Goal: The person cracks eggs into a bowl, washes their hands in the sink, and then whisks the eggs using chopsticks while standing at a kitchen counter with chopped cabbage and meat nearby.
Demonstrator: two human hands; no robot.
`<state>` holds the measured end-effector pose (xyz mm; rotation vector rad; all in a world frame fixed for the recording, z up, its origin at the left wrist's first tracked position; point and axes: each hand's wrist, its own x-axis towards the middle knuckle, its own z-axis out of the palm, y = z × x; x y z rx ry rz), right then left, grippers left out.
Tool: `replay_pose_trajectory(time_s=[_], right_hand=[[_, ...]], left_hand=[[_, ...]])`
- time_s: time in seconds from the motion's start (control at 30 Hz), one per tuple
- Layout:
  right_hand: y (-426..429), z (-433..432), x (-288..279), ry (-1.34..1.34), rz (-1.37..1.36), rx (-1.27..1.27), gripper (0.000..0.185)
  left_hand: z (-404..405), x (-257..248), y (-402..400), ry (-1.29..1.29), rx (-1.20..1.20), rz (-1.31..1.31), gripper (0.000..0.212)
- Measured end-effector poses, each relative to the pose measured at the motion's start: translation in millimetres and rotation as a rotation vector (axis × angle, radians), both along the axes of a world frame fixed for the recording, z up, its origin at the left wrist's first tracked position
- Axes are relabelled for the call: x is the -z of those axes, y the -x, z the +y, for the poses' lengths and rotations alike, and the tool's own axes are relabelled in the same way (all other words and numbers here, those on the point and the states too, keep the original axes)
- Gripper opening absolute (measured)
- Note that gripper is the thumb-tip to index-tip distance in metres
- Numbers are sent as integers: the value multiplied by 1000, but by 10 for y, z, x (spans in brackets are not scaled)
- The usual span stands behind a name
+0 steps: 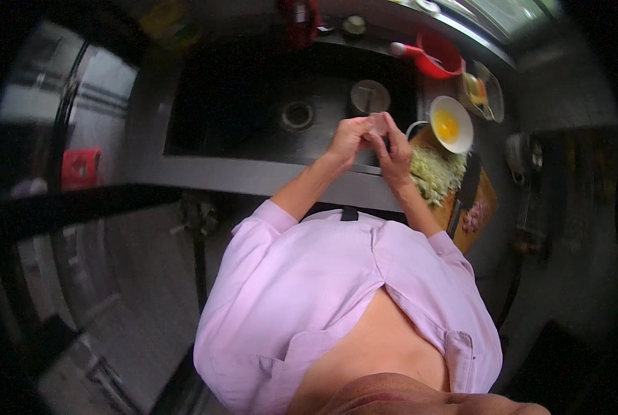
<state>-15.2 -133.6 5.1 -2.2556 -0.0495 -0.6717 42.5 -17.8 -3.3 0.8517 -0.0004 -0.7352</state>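
Over the near right part of the sink (247,140), both hands meet at a pale pinkish piece that looks like an eggshell (378,124). My left hand (346,140) grips it from the left, while fingers of my right hand (396,149) hold its other side. Blur hides the shell's exact shape. To the right of my hands, a white bowl (463,136) contains raw egg with yellow yolk (446,127). Chopped pale green cabbage (436,174) lies just below the bowl on a wooden cutting board (482,194).
A dark-bladed cleaver (467,187) rests on the board between the cabbage and diced pink meat (476,217). A round strainer-like lid (370,96) is in the sink near the drain (296,115). Behind the bowl stand a red plastic dipper (438,54) and a clear container (488,93).
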Motion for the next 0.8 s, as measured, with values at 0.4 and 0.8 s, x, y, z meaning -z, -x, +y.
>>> replay_pose_trajectory(time_s=[0.4,0.8], right_hand=[[173,261,184,-195,85,-189,42],[298,906,166,-377,109,-334,50]], left_hand=[[176,163,373,-66,-236,-17,27],[789,250,677,-98,-375,-88,29]])
